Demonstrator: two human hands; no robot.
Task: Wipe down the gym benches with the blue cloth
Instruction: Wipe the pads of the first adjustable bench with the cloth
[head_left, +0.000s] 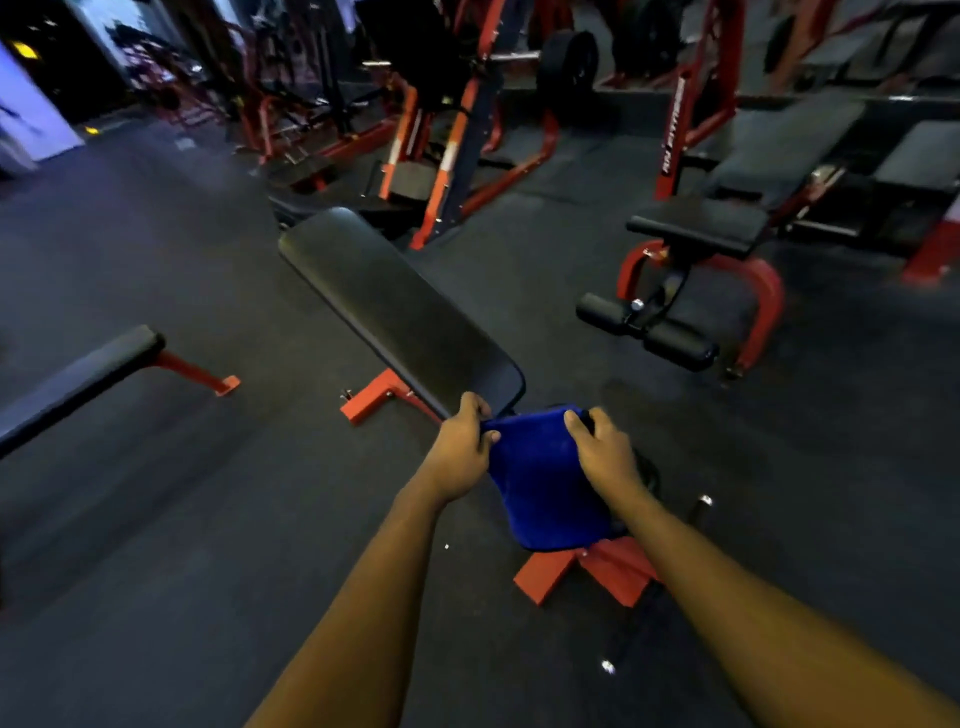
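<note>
1. The dark rubber floor (197, 519) is lying open on the left of the centre bench (395, 306), between it and a second bench (78, 379) that is poking in from the left edge.
2. On the right, a wide strip of floor is separating the centre bench from a red-framed decline bench (696, 228), well apart.
3. The far side is looking tight. Red racks (457, 150) and a loaded plate (569, 65) are standing just past the pad's far end.
4. The centre bench's long black pad is running diagonally, with its near end at the hands and its far end pointing away to the left. A red foot (587, 571) is sitting under the near end.
5. The blue cloth (545, 483) is hanging at the pad's near end. Its top edge is stretching between both hands, its long axis is running downward, and its bottom edge is ending just above the red foot.
6. The left hand (462, 447) is gripping the cloth's top-left corner, right at the pad's near edge.
7. The right hand (602, 452) is gripping the top-right corner, with its fingers curling over the edge.
</note>
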